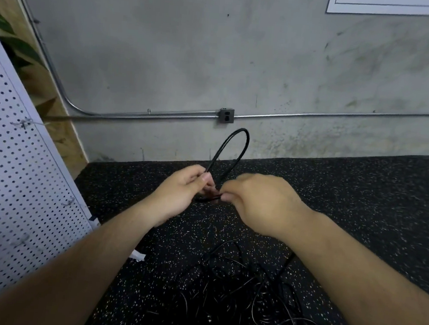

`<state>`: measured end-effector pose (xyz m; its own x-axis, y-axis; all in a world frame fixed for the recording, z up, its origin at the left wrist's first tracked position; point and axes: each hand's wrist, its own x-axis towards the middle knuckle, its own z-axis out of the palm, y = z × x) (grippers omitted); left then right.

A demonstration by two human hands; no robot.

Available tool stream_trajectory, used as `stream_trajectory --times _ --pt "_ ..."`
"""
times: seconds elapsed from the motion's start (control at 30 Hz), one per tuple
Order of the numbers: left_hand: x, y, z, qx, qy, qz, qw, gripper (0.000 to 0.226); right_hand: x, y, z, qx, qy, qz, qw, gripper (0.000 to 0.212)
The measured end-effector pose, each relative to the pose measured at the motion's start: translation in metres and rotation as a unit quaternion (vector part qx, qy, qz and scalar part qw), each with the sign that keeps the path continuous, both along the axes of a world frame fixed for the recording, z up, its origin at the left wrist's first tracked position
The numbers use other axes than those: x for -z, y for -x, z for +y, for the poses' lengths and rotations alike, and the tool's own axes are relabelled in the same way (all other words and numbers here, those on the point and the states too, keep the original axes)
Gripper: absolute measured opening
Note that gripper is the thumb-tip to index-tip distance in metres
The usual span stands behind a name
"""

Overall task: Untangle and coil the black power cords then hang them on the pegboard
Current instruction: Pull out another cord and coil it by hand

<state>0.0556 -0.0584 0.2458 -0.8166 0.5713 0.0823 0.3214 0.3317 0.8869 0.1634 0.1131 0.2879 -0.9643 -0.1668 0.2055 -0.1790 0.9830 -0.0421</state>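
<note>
Left hand: your left hand (179, 193), at the centre of the frame, pinches the black cord between thumb and fingers at the foot of the loop.
Right hand: your right hand (259, 202), just right of it, shows only its back. The fingers are curled and the thumb tip presses a short dark stretch of cord between the two hands. The fingertips are hidden and the hand is slightly blurred.
Cord loop: the cord loop (246, 141) rises narrow from your left fingers, and its top shows against the wall (165, 54) just below the outlet (226, 115).
Strand: a black strand (286, 264) comes out from under your right forearm at lower centre-right. You cannot tell whether it is the same cord.
Tangle: the tangle of cords (248, 295) lies on the speckled floor (360, 201) at lower centre, black on black, so you cannot count single cords. The frame's bottom edge cuts it off and your right forearm covers part of it.
Pegboard: the white pegboard (13, 170) fills the left edge, cut off at the left and bottom. Its small hooks (68, 202) are faint.
Background: a metal conduit (316, 115) runs along the wall to the outlet. Green leaves (18, 49) are half hidden behind the pegboard at upper left.
</note>
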Motion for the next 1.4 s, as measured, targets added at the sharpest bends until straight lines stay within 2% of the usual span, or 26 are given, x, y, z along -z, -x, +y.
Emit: stream_trajectory --times 0.13,0.23,0.3,0.4,0.47,0.53,0.6,0.63,0.67,0.7,0.83,0.9,0.97,1.13,1.23,1.37,1.4 --pt "0.002 -0.016 0.007 0.085 -0.103 -0.115 0.984 0.038 -0.006 0.005 0.011 0.053 0.089 0.072 0.992 0.034" --pt "0.0 -0.022 0.009 0.098 -0.12 -0.14 0.978 0.041 -0.008 0.008 0.02 0.109 0.141 0.117 0.977 0.054" --pt "-0.005 -0.021 0.007 0.089 -0.15 -0.141 0.975 0.033 -0.004 0.01 0.03 0.126 0.199 0.113 0.965 0.058" --pt "-0.013 -0.014 0.001 0.065 -0.218 -0.176 0.958 0.028 0.01 0.011 0.051 0.124 0.312 0.063 0.94 0.046" --pt "-0.016 -0.011 -0.003 0.059 -0.245 -0.191 0.949 0.027 0.02 0.013 0.064 0.133 0.418 0.011 0.899 0.044" --pt "-0.016 -0.011 -0.007 0.071 -0.249 -0.197 0.946 0.026 0.025 0.015 0.069 0.13 0.543 -0.044 0.828 0.045" --pt "-0.013 -0.011 -0.008 0.103 -0.242 -0.213 0.941 0.026 0.025 0.019 0.067 0.125 0.632 -0.049 0.763 0.046" --pt "-0.012 -0.012 -0.007 0.124 -0.237 -0.224 0.937 0.027 0.025 0.022 0.065 0.124 0.655 -0.041 0.744 0.047" --pt "-0.011 -0.013 -0.007 0.143 -0.23 -0.237 0.933 0.029 0.024 0.024 0.063 0.122 0.66 -0.037 0.74 0.048" --pt "-0.01 -0.015 -0.005 0.157 -0.222 -0.248 0.93 0.03 0.024 0.026 0.061 0.117 0.647 -0.036 0.752 0.047" --pt "-0.007 -0.022 -0.003 0.201 -0.189 -0.263 0.924 0.029 0.028 0.03 0.053 0.093 0.521 0.001 0.848 0.028" --pt "-0.004 -0.021 -0.005 0.217 -0.157 -0.264 0.927 0.028 0.027 0.031 0.052 0.098 0.481 0.045 0.87 0.018" --pt "-0.002 -0.021 -0.005 0.226 -0.138 -0.266 0.927 0.028 0.026 0.031 0.049 0.085 0.437 0.075 0.892 0.02" --pt "-0.011 -0.022 0.002 0.178 -0.226 -0.261 0.922 0.04 0.026 0.03 0.038 0.018 0.364 0.103 0.926 0.026" --pt "-0.01 -0.028 0.007 0.172 -0.201 -0.261 0.928 0.046 0.026 0.034 0.031 0.013 0.358 0.148 0.922 0.032" --pt "-0.015 -0.036 0.011 0.198 -0.286 -0.346 0.871 0.061 0.025 0.038 0.025 0.028 0.296 0.189 0.936 0.034" --pt "-0.017 -0.036 0.01 0.197 -0.291 -0.346 0.87 0.061 0.025 0.038 0.026 0.032 0.284 0.198 0.938 0.034"
